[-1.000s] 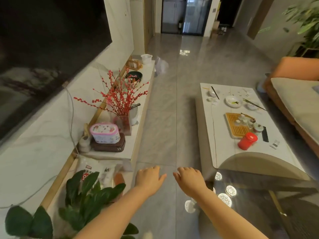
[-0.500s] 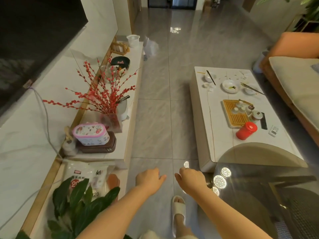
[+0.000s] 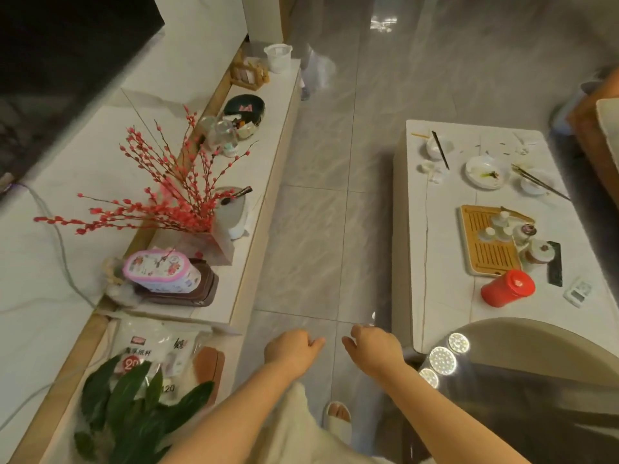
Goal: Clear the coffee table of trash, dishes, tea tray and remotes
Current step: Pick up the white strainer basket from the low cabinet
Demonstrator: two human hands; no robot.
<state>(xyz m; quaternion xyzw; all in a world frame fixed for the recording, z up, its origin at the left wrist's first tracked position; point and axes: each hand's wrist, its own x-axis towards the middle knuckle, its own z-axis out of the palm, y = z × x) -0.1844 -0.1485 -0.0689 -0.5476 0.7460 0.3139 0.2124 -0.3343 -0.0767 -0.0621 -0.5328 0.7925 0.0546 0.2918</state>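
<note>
A grey tiled floor (image 3: 318,229) was seen in the middle of the frame, with a white shelf (image 3: 268,155) along the left. The white table (image 3: 442,262) was placed at the right, and on it a tray (image 3: 482,242), a red can (image 3: 507,289), a plate (image 3: 485,167), chopsticks (image 3: 539,182) and two remotes (image 3: 555,262) were laid. At lower centre, the left hand (image 3: 291,349) and right hand (image 3: 373,349) were held over the floor, fingers loosely curled, nothing grasped or touched.

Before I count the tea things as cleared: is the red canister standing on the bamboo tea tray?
No, the red canister lies on the bare coffee table just off the near edge of the tea tray.
</note>
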